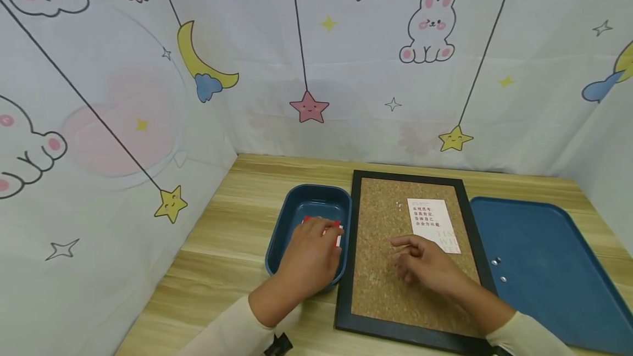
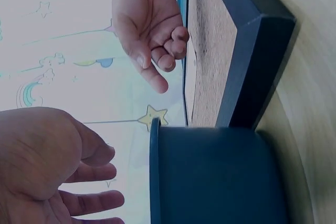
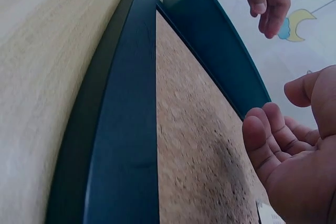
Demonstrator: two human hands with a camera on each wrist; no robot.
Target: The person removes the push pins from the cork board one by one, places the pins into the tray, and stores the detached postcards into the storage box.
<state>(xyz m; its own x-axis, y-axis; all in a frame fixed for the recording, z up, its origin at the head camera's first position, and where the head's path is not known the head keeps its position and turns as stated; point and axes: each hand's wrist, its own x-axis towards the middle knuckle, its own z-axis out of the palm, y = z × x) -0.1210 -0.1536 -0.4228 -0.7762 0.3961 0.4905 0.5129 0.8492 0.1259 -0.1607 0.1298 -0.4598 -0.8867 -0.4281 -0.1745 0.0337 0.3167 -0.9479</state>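
My left hand [image 1: 311, 254] is over the deep blue bin [image 1: 277, 235], its fingers relaxed and holding nothing in the left wrist view. Beneath it, partly covered by the hand, lies a red and white item [image 1: 338, 239] inside the bin. Over the framed corkboard [image 1: 378, 268] hovers my right hand [image 1: 427, 265], fingers loosely bent with nothing between them. A white card [image 1: 427, 216] with printed lines of text lies on the board's upper right, its lower edge close behind the right hand. Left of the card are tiny clear or whitish bits [image 1: 399, 206], too small to identify.
A flat blue tray [image 1: 544, 257] sits right of the corkboard, with several small shiny pieces [image 1: 503, 279] near its left edge. The bin stands close against the board's left side. Wood-grain tabletop [image 1: 217, 268] extends to the left; a printed white curtain [image 1: 346, 59] hangs behind.
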